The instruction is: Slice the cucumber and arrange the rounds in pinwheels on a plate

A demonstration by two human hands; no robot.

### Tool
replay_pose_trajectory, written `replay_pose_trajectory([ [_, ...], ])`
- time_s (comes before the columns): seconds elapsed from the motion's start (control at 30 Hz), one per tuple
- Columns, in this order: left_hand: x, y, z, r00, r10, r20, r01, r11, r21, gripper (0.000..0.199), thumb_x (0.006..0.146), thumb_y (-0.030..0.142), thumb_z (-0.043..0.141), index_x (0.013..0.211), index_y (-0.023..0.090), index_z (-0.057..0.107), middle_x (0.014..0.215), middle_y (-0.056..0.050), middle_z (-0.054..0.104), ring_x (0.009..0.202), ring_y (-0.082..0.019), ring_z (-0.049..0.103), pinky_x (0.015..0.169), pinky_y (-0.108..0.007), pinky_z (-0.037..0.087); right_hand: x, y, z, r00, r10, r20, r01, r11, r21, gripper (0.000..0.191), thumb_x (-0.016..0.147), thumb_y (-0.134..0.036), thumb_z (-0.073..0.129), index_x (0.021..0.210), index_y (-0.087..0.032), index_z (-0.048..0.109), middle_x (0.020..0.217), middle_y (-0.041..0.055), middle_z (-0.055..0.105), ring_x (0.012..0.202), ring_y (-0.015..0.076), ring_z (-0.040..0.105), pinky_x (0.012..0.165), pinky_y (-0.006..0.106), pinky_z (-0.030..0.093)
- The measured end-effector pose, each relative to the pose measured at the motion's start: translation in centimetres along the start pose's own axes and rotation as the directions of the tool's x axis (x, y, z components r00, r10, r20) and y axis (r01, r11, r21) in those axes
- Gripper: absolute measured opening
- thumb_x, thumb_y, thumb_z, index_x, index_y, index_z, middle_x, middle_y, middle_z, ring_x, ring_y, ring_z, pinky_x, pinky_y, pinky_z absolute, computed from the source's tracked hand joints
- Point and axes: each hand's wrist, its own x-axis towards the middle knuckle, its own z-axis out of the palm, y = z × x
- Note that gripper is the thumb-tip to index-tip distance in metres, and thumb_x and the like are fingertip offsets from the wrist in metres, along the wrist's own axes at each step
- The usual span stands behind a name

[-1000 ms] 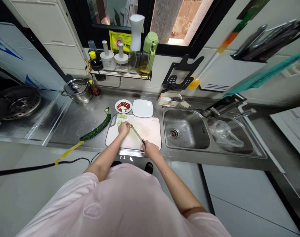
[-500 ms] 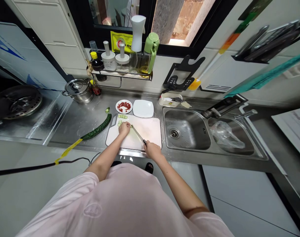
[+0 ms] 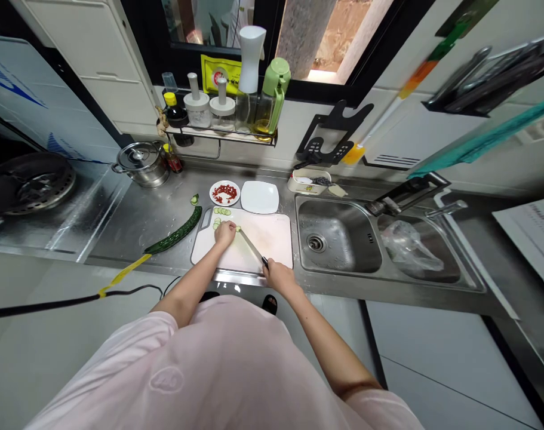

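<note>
Left hand (image 3: 224, 234) in a narrow grip on a cucumber piece (image 3: 237, 228), fingers curled; right hand (image 3: 279, 278) wrapped round a kitchen knife (image 3: 252, 248), blade pointing 11 o'clock, close to that piece. Cucumber slices (image 3: 222, 211) on the white cutting board (image 3: 266, 237) at 12 o'clock; a long cucumber (image 3: 175, 230) lies on the steel surface (image 3: 128, 227) at 9 o'clock.

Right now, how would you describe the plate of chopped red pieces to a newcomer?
From the steel sink, go left to the white cutting board. Behind its far edge sit two white plates. Yours is the small round one, holding chopped red pieces; the square one beside it has none.
</note>
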Motion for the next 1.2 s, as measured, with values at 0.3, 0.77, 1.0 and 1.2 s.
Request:
replay_pose_trajectory([
  [0.3, 0.0, -0.1, 0.0, 1.0, 0.011, 0.003, -0.011, 1.0, 0.015, 0.019, 0.081, 0.023, 0.054, 0.091, 0.025, 0.069, 0.101, -0.003, 0.067, 0.09, -0.017, 0.061, 0.082, -0.027, 0.044, 1.0, -1.1, -0.4, 1.0, -0.004, -0.012, 0.004, 1.0, 0.001, 0.033, 0.097, -0.037, 0.034, 0.113, -0.016, 0.054, 0.103, 0.0144, 0.068, 0.098, 0.0247, 0.065, 0.079, 0.033, 0.044],
  [0.77, 0.1, 0.0, -0.1, 1.0, -0.003, 0.017, 0.003, 1.0, 0.016, 0.02, 0.081, 0.023, 0.053, 0.092, 0.025, 0.07, 0.103, -0.003, 0.068, 0.092, -0.017, 0.061, 0.082, -0.027, 0.044, 1.0, -1.7, -0.5, 1.0, 0.005, -0.018, -0.005, 1.0, 0.017, 0.032, 0.096, -0.035, 0.035, 0.112, -0.016, 0.054, 0.103, 0.0142, 0.068, 0.099, 0.0249, 0.065, 0.08, 0.034, 0.044],
  [1.0, 0.0, -0.1, 0.0, 1.0, 0.006, 0.009, -0.006, 1.0, -0.001, 0.019, 0.082, 0.024, 0.053, 0.092, 0.025, 0.07, 0.103, -0.003, 0.068, 0.091, -0.017, 0.061, 0.081, -0.027, 0.045, 1.0, -1.7, -0.7, 1.0, -0.003, -0.021, 0.004, 1.0, 0.008, 0.033, 0.096, -0.036, 0.034, 0.113, -0.016, 0.054, 0.103, 0.0148, 0.068, 0.098, 0.0246, 0.065, 0.079, 0.033, 0.044],
  [1.2, 0.1, -0.1, -0.1, 1.0, -0.006, 0.02, 0.006, 1.0, 0.004, 0.018, 0.081, 0.023, 0.055, 0.092, 0.025, 0.07, 0.102, -0.003, 0.068, 0.092, -0.017, 0.061, 0.082, -0.026, 0.045, 0.5, -1.3, -0.8, 1.0, 0.008, -0.009, -0.008, 1.0, -0.017, 0.032, 0.096, -0.035, 0.035, 0.112, -0.016, 0.055, 0.102, 0.0149, 0.068, 0.098, 0.0251, 0.065, 0.078, 0.033, 0.044],
])
